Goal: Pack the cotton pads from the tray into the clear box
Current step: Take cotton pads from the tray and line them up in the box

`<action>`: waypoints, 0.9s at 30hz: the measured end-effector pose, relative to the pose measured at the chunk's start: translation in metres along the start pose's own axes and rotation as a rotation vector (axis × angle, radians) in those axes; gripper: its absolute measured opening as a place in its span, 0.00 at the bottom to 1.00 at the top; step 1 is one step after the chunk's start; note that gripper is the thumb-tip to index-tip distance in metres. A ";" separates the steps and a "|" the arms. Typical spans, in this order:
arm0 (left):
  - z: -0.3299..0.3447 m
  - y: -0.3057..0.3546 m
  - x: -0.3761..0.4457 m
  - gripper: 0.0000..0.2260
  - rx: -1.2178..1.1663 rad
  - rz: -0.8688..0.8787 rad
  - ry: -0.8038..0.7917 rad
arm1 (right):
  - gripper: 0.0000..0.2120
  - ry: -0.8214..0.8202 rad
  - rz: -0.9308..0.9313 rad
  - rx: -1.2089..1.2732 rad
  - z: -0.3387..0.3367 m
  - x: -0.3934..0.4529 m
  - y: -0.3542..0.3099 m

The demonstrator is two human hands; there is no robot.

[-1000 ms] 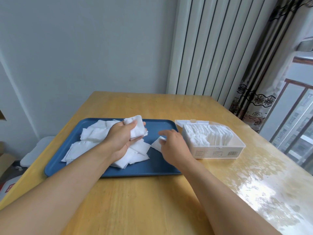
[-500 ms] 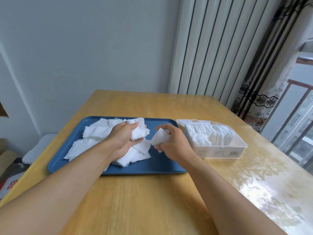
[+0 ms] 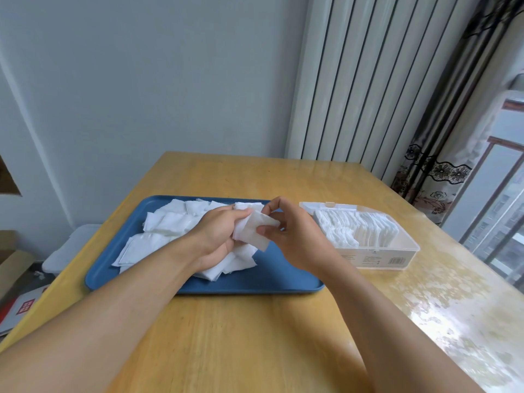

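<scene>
Head view: left hand [image 3: 218, 234] grips a stack of soft white square cotton pads [image 3: 249, 225]; right hand [image 3: 289, 236] pinches one pad [image 3: 259, 236]'s edge. Featherlight, floppy — best held by edges.

white cotton pads [image 3: 167, 225] heaped on blue tray [image 3: 272, 275], clear box [image 3: 397, 255] part-filled

The left hand [image 3: 218, 236] covers the middle of the cotton pad pile [image 3: 170, 225], so the count there is unreadable. The clear box [image 3: 368, 251] label print is too small to read. Both forearms run off the frame at 6 o'clock.
</scene>
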State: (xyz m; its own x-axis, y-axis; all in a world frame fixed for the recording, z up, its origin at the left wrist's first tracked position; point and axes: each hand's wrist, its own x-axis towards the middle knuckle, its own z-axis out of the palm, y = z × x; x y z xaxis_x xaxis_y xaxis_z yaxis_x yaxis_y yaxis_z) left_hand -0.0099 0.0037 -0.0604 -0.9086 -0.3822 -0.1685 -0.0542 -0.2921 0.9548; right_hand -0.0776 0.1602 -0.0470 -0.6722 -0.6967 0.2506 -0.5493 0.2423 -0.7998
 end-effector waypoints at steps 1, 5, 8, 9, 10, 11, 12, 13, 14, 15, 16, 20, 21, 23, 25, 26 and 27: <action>0.001 0.000 0.000 0.13 0.016 -0.016 -0.035 | 0.08 0.022 -0.008 0.003 0.000 0.000 0.000; 0.003 -0.001 -0.002 0.18 0.052 -0.055 -0.078 | 0.09 0.079 -0.038 0.060 -0.003 0.000 0.000; 0.006 0.000 -0.004 0.19 0.020 -0.072 -0.137 | 0.11 0.118 -0.030 0.063 -0.002 0.001 0.001; 0.006 0.000 -0.005 0.20 -0.002 -0.080 -0.158 | 0.11 0.126 -0.020 0.074 -0.002 0.001 0.002; 0.008 0.000 -0.005 0.21 -0.016 -0.087 -0.169 | 0.12 0.128 -0.009 0.102 -0.002 0.002 0.003; 0.009 0.000 -0.005 0.22 -0.026 -0.092 -0.172 | 0.12 0.125 0.002 0.137 -0.003 0.003 0.004; 0.009 0.000 -0.005 0.22 -0.032 -0.094 -0.167 | 0.13 0.122 0.012 0.175 -0.003 0.004 0.005; 0.009 -0.001 -0.004 0.23 -0.039 -0.093 -0.163 | 0.13 0.117 0.022 0.218 -0.004 0.004 0.005; 0.009 -0.002 -0.004 0.23 -0.040 -0.090 -0.159 | 0.12 0.107 0.031 0.266 -0.005 0.005 0.006; 0.008 -0.003 -0.004 0.22 -0.043 -0.087 -0.158 | 0.12 0.095 0.046 0.311 -0.006 0.005 0.006; 0.007 -0.003 -0.003 0.22 -0.042 -0.083 -0.152 | 0.12 0.083 0.063 0.342 -0.006 0.004 0.006; 0.008 -0.002 -0.005 0.23 -0.028 -0.073 -0.164 | 0.12 0.060 0.109 0.376 -0.008 0.004 0.008; 0.009 -0.002 -0.005 0.24 -0.029 -0.074 -0.182 | 0.13 0.061 0.119 0.382 -0.007 0.004 0.008; 0.008 -0.002 -0.007 0.27 -0.033 -0.084 -0.258 | 0.15 0.075 0.137 0.395 -0.005 0.004 0.009; 0.010 -0.001 -0.008 0.24 0.010 -0.069 -0.303 | 0.17 0.114 0.131 0.377 -0.005 0.004 0.010; 0.010 -0.002 -0.008 0.19 0.061 -0.041 -0.311 | 0.17 0.135 0.126 0.327 -0.004 0.004 0.011; 0.012 -0.003 -0.009 0.16 0.107 -0.014 -0.301 | 0.17 0.154 0.127 0.257 -0.005 0.004 0.011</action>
State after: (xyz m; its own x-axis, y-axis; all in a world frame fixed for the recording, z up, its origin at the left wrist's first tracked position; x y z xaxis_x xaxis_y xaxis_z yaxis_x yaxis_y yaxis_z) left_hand -0.0065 0.0184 -0.0591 -0.9883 -0.0978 -0.1168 -0.0960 -0.1956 0.9760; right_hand -0.0892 0.1635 -0.0521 -0.8053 -0.5568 0.2035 -0.3260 0.1292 -0.9365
